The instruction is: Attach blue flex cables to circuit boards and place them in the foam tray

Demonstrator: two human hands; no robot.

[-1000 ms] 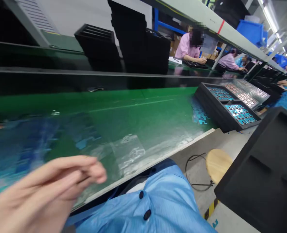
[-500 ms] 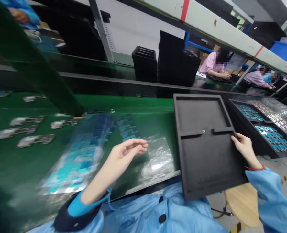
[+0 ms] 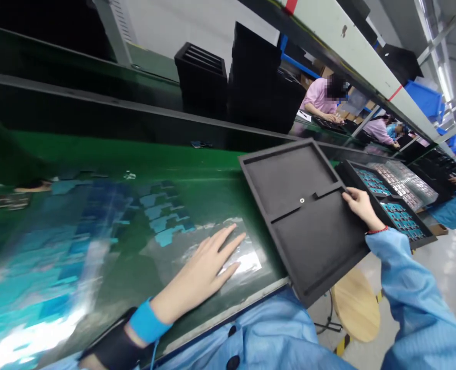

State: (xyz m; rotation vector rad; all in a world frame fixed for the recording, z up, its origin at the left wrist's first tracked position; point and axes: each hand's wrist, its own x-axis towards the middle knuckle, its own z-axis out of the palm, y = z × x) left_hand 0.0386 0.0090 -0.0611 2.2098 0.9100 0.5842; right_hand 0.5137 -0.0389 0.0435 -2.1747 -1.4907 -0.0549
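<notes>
My right hand (image 3: 362, 206) grips the right edge of a black tray (image 3: 312, 241), its thumb over the rim. The tray has two shallow compartments parted by a low divider and lies tilted over the bench's front edge. My left hand (image 3: 204, 267) is open, fingers spread, over a clear plastic sheet (image 3: 251, 254) on the green bench; I cannot tell whether it touches. Rows of blue flat pieces (image 3: 164, 218) lie just beyond that hand. A larger clear sheet bearing blue pieces (image 3: 46, 277) spreads at the left.
Another black tray (image 3: 416, 226), filled with small blue and pinkish parts, stands at the right. Dark stacked trays (image 3: 262, 87) and a slotted black box (image 3: 200, 77) sit at the back. A round wooden stool (image 3: 357, 306) is below. People in pink (image 3: 320, 97) work across the line.
My left hand has spread its fingers and turned palm down over the clear sheet. The black tray has rotated, still held by my right hand. The camera view has shifted to the right.
</notes>
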